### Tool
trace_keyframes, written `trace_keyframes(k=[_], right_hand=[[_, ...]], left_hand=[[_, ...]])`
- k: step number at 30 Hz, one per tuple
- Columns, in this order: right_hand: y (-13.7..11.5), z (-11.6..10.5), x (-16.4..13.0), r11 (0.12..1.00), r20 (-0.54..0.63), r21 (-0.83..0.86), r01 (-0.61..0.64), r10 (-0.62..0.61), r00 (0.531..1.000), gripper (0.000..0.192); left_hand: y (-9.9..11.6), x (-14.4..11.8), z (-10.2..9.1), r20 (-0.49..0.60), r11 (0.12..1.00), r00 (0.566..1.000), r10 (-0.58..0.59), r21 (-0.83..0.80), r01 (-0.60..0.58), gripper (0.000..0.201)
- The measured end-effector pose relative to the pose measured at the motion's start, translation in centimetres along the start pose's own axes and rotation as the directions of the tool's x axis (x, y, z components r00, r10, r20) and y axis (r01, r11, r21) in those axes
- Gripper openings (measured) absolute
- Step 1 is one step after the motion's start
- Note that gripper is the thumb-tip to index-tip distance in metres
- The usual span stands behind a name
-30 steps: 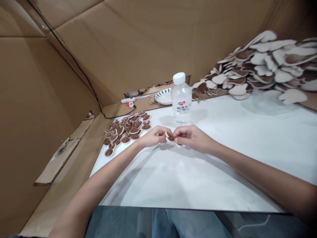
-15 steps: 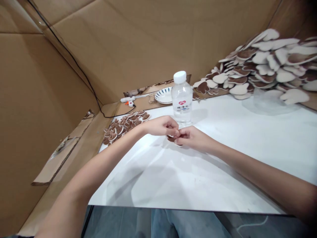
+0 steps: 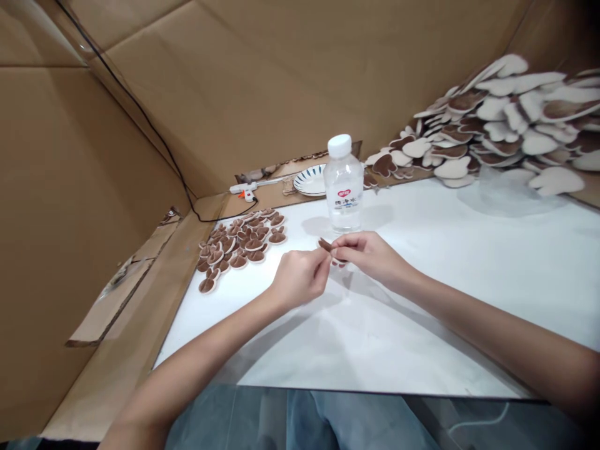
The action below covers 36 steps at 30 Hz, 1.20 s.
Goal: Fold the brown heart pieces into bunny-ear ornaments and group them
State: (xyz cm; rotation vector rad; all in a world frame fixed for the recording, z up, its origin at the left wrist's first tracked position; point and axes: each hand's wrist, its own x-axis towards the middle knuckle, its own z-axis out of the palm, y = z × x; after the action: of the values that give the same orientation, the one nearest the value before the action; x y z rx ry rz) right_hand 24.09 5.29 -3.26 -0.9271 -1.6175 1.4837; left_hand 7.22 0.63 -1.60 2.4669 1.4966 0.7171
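Cardboard walls (image 3: 262, 81) all round, brown and creased, with a black cable (image 3: 140, 119) down the left panel. At far left on the white tabletop (image 3: 422, 300), a cluster of small brown-and-cream ear-shaped felt pieces (image 3: 239, 244), too many and too overlapped to count. Behind them, one white glue gun (image 3: 244, 189) and one blue-rimmed white plate (image 3: 310, 181). Left hand (image 3: 300, 278) curled narrow, fingertips closed near the lower edge of a small brown felt piece (image 3: 325, 244); whether actually touching, cannot tell. One clear plastic water bottle with white cap (image 3: 344, 184) just behind. Right hand (image 3: 368, 253) pinching that same piece between thumb and forefinger, held just above the table. At far right, a large heap of bigger cream-and-brown felt ears (image 3: 506, 119), uncountable. Likely risk: so slight a pinch could let the piece slip or twist; an elbow swing might topple the nearby bottle.
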Motion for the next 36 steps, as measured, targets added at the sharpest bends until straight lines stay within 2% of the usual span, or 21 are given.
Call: trace_keyframes(k=[3,7,10,14,17,19,22,24,27,30,33,36], right_hand=[[-0.4,0.0,-0.2,0.996,0.036,0.084,-0.005,0.002,0.999,0.009],[-0.6,0.0,-0.4,0.998,0.124,0.069,-0.002,-0.006,0.992,0.011],[-0.5,0.0,-0.5,1.000,0.135,-0.014,-0.027,0.029,0.990,0.012],[-0.1,0.1,-0.4,0.996,0.106,-0.089,-0.005,0.014,0.994,0.015],[0.2,0.2,-0.4,0.993,0.115,-0.111,0.025,-0.012,0.993,0.012],[0.3,0.2,-0.4,0.991,0.123,-0.122,0.046,-0.031,0.992,0.010],[0.1,0.3,-0.5,0.982,0.112,-0.167,0.086,-0.067,0.991,0.007],[-0.1,0.4,-0.6,0.974,0.099,-0.202,0.101,-0.082,0.992,0.006],[-0.5,0.5,-0.9,0.963,0.090,-0.243,0.116,-0.097,0.991,0.005],[-0.6,0.6,-1.0,0.952,0.096,-0.267,0.146,-0.124,0.988,0.006],[-0.5,0.6,-1.0,0.949,0.107,-0.265,0.169,-0.145,0.984,0.005],[-0.5,0.5,-0.9,0.959,0.086,-0.230,0.164,-0.147,0.985,0.004]], left_hand=[[-1.1,0.2,0.8,-0.009,0.940,0.995,-0.103,-0.327,0.095,0.027],[-2.9,1.1,1.3,0.090,0.738,0.975,-0.205,-0.640,0.214,0.028],[-4.1,1.7,1.2,0.114,0.626,0.965,-0.238,-0.741,0.242,0.031],[-4.7,1.8,0.4,0.091,0.555,0.958,-0.272,-0.799,0.234,0.033],[-3.9,1.0,-0.5,0.112,0.602,0.970,-0.215,-0.767,0.222,0.032],[-3.0,0.4,-0.9,0.112,0.723,0.984,-0.141,-0.667,0.180,0.040],[-2.2,-0.2,-0.8,0.039,0.880,0.999,-0.031,-0.472,0.046,0.036],[-2.3,-0.3,-0.5,-0.038,0.929,0.998,0.052,-0.364,-0.063,0.024],[-2.9,-0.4,-0.2,-0.106,0.957,0.984,0.140,-0.240,-0.162,0.024],[-3.3,-0.3,-0.3,-0.092,0.962,0.981,0.172,-0.201,-0.188,0.033],[-3.7,0.2,-0.3,-0.050,0.942,0.975,0.218,-0.251,-0.224,0.053],[-4.3,1.1,-0.1,-0.034,0.905,0.960,0.278,-0.326,-0.273,0.050]])
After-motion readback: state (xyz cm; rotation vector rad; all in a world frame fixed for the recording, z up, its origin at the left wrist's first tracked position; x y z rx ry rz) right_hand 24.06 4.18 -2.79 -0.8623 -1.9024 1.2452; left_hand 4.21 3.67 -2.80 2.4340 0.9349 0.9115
